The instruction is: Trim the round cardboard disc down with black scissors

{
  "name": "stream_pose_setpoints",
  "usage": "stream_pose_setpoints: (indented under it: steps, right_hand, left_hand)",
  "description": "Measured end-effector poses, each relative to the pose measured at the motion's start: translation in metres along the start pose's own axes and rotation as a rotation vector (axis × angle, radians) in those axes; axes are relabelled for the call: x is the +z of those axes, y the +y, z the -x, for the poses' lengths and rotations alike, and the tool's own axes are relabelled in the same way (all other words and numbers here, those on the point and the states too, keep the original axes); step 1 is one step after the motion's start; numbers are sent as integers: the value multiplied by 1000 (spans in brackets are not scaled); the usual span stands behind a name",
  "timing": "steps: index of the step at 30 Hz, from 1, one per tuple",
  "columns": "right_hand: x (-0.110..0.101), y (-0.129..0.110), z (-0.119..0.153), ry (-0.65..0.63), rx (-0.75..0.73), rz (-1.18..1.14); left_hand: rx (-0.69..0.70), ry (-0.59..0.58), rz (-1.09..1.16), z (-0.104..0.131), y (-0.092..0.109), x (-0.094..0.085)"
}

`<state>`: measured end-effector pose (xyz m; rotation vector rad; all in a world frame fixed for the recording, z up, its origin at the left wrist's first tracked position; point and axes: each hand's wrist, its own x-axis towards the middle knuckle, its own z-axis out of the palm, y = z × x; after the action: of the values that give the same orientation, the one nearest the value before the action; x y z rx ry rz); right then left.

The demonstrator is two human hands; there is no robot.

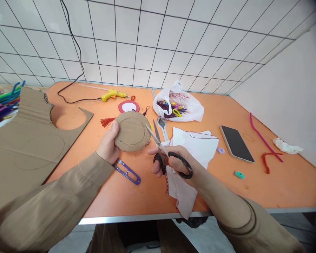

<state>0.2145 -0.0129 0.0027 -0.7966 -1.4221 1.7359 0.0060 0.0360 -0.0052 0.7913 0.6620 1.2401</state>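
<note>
My left hand (110, 143) grips a round cardboard disc (133, 130) by its left edge, with the thumb on top. A smaller circle is marked or cut inside the disc's rim, and its lower right edge looks ragged. My right hand (175, 161) has its fingers through the black handles of a pair of scissors (158, 140). The blades stand apart, their tips close to the disc's right edge. Below the disc lies a purple thread snipper (127, 172). A white cloth with dark red stitched edging (192, 140) lies under and beyond my right hand.
A yellow glue gun (113, 95) with a black cord lies near the tiled wall. Behind the disc are a red ring (121, 104) and a red tassel (107, 122). A white plastic bag (192, 109) holds craft bits. Cut cardboard (23, 151) covers the left; a phone (236, 143) lies right.
</note>
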Motion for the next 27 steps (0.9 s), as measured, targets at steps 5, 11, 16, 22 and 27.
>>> stream_pose_setpoints:
  steps: [5, 11, 16, 22, 27]
  right_hand:
    - [0, 0, 1, -13, -4, -16]
    - [0, 1, 1, -2, -13, -29]
    - [2, -2, 0, 19, -8, -34]
    - [2, -5, 0, 58, -22, 19]
    - [3, -5, 0, 58, -21, 59]
  left_hand:
    - [-8, -6, 5, -1, 0, 2]
    - [-16, 12, 4, -1, 1, 1]
    - [-7, -14, 23, -1, 1, 1]
    - [-45, 60, 58, -3, 0, -2]
    - [-59, 142, 60, -4, 0, -3]
